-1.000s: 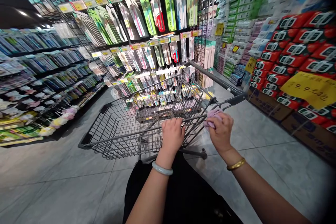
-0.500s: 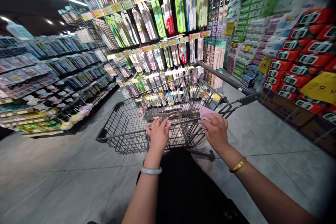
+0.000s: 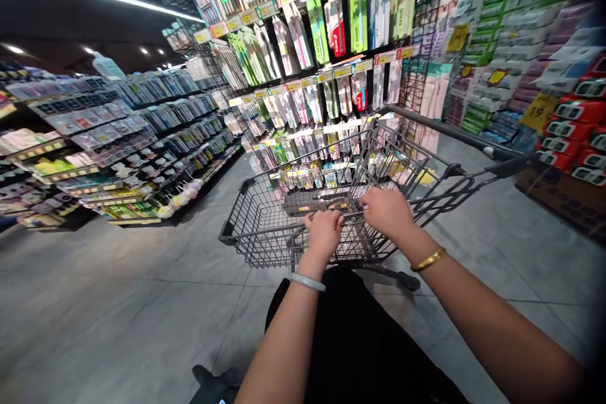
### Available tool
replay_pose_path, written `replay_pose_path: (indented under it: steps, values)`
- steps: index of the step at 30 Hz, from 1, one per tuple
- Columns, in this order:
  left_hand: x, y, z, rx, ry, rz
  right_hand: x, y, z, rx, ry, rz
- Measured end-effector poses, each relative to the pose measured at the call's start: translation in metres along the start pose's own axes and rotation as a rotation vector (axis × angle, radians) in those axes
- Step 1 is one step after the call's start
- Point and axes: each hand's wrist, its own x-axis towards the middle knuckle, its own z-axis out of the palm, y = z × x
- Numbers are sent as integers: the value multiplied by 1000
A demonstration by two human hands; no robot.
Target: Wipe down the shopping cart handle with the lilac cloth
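A dark grey wire shopping cart [image 3: 265,251] stands crosswise in front of me. My left hand [image 3: 326,230] is closed with its fingers curled over the cart's near top rim. A little farther right, my right hand [image 3: 388,211] is closed at the same rim, its knuckles up and its fingers pointing left. The lilac cloth seen in this hand half a second ago is almost wholly hidden behind the fingers now. Through the mesh, the basket's wires and the shelves behind it show.
The cart's handle [image 3: 454,129] slants off to the right. Past the cart rises a rack of packaged toothbrushes [image 3: 358,16]. Shelves of packets [image 3: 180,117] line the left side. Red packs [image 3: 575,120] are stacked at right. Grey tiled floor [image 3: 142,303] lies around the cart.
My view has swung left, so everything appears farther right. The fingers of my left hand have curled over the rim. My right hand has come closer to the left one, covering the lilac cloth.
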Motion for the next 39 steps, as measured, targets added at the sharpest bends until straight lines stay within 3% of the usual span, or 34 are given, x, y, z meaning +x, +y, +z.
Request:
replay_pose_path:
  steps: [4,7,9,11,13,15,18,20,22,24,27,30,33,35,37,39]
  values:
    - [-6,8,1,-90,-17,110,4,22,0,11,-59,12]
    - [-17,0,-13,-135,-56,243,-11,46,-1,33,-21,-2]
    - [-27,-17,-24,-107,-2,216,-24,58,-2,41,23,-11]
    - [-37,-41,-33,-30,95,62,-35,61,-1,35,103,20]
    - [-45,-65,-36,56,115,-86,-42,48,2,24,204,106]
    - [-47,-83,-33,104,57,-127,-42,17,8,37,253,142]
    - [-45,-90,-28,122,-3,-108,-37,-38,20,79,215,-49]
    - [-43,-88,-26,126,8,-98,-35,-57,25,85,194,-176]
    - [-43,-84,-27,129,19,-93,-39,-51,24,99,174,-262]
    - [-44,-82,-28,133,26,-97,-45,-27,21,108,170,-283]
    - [-45,-81,-28,145,37,-101,-50,-4,19,93,235,-131]
    - [-44,-76,-26,156,24,-108,-44,-35,26,83,281,27]
    - [-43,-70,-23,155,23,-120,-32,-92,40,121,207,-174]
    - [-44,-71,-22,117,32,-106,-27,-111,47,139,183,-290]
    - [-47,-80,-24,21,39,-76,-28,-101,49,165,184,-356]
    - [-53,-95,-29,-75,66,-62,-32,-67,46,193,193,-374]
